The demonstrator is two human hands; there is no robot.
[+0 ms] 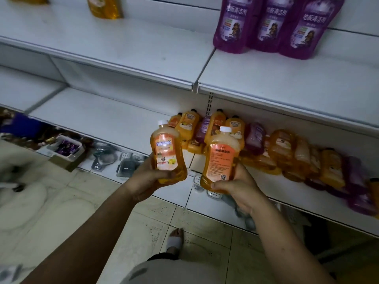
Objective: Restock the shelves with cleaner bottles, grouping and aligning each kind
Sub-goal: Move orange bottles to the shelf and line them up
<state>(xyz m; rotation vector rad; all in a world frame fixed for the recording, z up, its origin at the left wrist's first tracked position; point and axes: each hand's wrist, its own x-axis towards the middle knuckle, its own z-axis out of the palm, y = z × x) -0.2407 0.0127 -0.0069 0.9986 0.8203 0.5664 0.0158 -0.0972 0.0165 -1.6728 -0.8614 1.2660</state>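
My left hand [146,181] grips an orange cleaner bottle [167,152] by its base, white cap up and front label facing me. My right hand [238,188] grips a second orange bottle [220,158] by its base, back label facing me. Both are held upright in front of the lower shelf [114,124]. Behind them a jumbled pile of orange and purple bottles [287,152] lies on that shelf. Three purple bottles [272,25] stand together on the upper shelf [287,78] at the right. An orange bottle [104,6] stands on the upper shelf at the left.
The left stretch of both shelves is bare white board. Under the lower shelf lie packaged goods [127,162] and a small basket [65,147]. The floor is pale tile [82,201], with my foot [174,240] below the hands.
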